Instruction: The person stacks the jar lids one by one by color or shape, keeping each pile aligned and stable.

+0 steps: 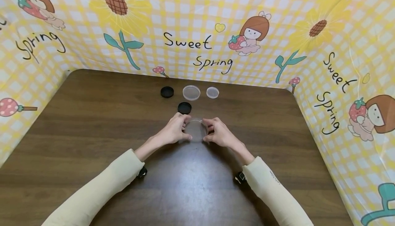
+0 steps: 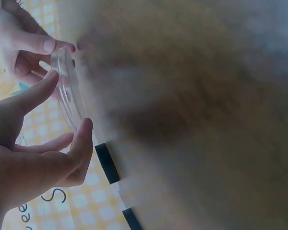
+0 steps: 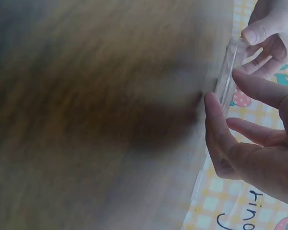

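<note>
left hand (image 1: 176, 130) and right hand (image 1: 220, 133) are grasping one clear dish (image 1: 196, 130) at opposite sides; two black discs (image 1: 167, 92) and two clear discs (image 1: 191, 93) are lying separately, not in hand

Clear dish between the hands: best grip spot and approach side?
I'd pinch opposite edges of the clear dish, coming in from left and right: it is round, wide and shallow, so its rim seems the natural hold, and the nearer black disc sits close beyond its far edge. The left hand and right hand hold it at those sides.
</note>
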The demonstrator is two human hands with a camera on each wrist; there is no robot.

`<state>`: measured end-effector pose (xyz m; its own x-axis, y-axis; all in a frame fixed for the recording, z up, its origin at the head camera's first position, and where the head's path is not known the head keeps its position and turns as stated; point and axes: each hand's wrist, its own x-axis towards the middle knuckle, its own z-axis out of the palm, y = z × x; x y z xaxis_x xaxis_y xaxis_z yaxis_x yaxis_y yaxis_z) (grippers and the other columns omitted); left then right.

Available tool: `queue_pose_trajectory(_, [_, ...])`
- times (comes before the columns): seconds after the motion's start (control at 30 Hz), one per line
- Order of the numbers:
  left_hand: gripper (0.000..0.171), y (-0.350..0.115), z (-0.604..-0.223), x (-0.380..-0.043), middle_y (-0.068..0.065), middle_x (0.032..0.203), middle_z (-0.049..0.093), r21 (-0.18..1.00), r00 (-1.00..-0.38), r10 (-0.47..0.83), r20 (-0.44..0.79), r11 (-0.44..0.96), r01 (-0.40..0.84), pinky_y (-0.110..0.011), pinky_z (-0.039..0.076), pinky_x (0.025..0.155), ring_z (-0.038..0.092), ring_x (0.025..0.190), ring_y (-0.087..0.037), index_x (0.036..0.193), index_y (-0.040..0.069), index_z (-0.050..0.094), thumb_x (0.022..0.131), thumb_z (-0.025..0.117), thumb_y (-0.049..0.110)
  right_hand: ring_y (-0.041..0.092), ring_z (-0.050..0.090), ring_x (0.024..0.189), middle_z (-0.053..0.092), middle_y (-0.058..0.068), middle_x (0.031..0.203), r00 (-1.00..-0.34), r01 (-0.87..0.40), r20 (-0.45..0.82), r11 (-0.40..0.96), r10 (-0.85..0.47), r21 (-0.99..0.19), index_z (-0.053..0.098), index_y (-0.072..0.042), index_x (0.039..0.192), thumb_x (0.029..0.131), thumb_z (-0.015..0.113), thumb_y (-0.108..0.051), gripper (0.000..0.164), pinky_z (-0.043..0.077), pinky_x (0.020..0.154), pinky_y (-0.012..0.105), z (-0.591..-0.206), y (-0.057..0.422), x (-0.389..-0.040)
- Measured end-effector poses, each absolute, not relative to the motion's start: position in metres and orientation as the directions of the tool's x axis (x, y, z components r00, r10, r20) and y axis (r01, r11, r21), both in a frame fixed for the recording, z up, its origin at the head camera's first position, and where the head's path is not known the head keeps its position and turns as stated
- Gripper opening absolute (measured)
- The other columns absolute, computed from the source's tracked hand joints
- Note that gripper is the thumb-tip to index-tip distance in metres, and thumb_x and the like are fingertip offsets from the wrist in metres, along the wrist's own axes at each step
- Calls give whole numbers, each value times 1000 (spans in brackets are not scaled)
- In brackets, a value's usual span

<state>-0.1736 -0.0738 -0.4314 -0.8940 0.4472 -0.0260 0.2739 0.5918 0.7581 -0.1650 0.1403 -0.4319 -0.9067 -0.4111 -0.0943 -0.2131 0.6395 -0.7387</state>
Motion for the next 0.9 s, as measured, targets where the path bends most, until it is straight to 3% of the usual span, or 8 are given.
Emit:
queue_pose_trajectory(0.43, [69, -77, -440, -168, -18, 109, 51, 784, -916, 400, -13, 572, 239, -29, 51, 82, 59, 91, -24, 128, -5, 55, 68, 87, 5, 36, 59, 104, 41, 24, 122, -919, -132, -74, 480, -387, -867, 45, 7, 138, 72, 74, 18, 72, 54, 74, 22, -441, 140, -159])
queue_pose_trajectory(0.9, [65, -76, -435, -167, -22, 109, 52, 743, -900, 435, -25, 611, 275, -28, 53, 78, 61, 89, -26, 124, -8, 55, 68, 87, 5, 34, 61, 101, 43, 22, 119, -910, -154, -83, 517, -406, -842, 47, 7, 136, 72, 76, 15, 71, 54, 73, 21, -439, 140, -161])
